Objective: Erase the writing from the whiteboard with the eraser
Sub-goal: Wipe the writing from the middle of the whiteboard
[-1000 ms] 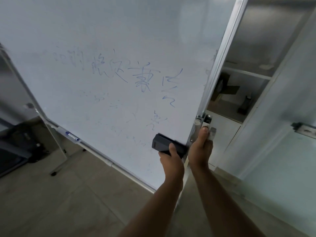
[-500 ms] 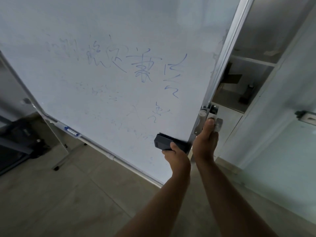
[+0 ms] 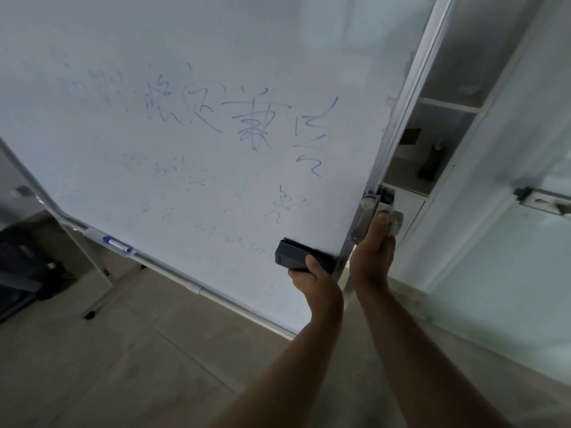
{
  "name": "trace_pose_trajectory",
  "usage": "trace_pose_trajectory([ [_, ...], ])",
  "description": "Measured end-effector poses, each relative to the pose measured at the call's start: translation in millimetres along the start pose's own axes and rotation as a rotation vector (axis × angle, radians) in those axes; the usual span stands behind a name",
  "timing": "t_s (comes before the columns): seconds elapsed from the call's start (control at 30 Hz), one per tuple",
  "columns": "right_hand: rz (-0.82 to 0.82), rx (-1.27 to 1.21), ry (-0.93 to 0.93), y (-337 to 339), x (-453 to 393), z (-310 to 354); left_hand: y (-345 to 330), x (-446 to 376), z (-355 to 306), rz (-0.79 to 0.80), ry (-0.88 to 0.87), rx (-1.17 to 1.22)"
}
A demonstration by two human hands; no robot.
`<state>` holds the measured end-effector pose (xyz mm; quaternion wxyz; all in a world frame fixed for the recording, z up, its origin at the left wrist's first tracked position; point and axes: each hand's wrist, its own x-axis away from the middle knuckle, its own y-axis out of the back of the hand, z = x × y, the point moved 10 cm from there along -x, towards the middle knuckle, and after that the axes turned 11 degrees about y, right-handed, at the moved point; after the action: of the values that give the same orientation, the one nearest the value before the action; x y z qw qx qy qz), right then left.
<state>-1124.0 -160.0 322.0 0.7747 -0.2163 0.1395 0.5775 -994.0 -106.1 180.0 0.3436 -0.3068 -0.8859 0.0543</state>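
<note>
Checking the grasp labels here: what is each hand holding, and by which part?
Left hand grips the black eraser by its right end; right hand grips the whiteboard stand's clamp fitting at the right edge.

Blue handwritten strokes [image 3: 256, 125] on whiteboard [image 3: 216, 41], smeared, not legible as words

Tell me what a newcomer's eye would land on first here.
First the blue writing across the middle of the whiteboard. Then the black eraser, pressed to the board's lower right corner by the left hand. Beside it, the right hand grips the frame's edge.
</note>
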Motion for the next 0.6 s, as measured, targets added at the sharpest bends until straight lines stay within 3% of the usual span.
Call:
trace_pose_trajectory([
  [0.13, 0.001, 0.049, 0.033, 2.4, 2.0, 7.4, 27.8, -21.0, 23.8, -0.146, 0.224, -0.015],
  [0.27, 0.007, 0.063, 0.034, -1.8, 2.1, 9.3, 5.4, 6.6, -56.3, 0.007, -0.247, 0.005],
  [0.33, 0.027, 0.038, 0.027, -4.0, 1.7, 9.4, -7.3, 21.7, -84.0, 0.054, -0.36, 0.012],
  [0.4, 0.028, 0.028, 0.019, -3.1, 0.6, 11.2, -6.0, 13.4, -82.8, 0.03, -0.28, 0.066],
  [0.53, 0.045, 0.041, 0.043, -5.8, 1.6, 14.1, 26.2, -23.1, -38.0, -0.177, 0.183, 0.109],
  [0.6, 0.054, 0.025, 0.038, -7.3, 1.2, 12.5, 23.3, -16.3, -64.8, -0.155, 0.032, 0.076],
])
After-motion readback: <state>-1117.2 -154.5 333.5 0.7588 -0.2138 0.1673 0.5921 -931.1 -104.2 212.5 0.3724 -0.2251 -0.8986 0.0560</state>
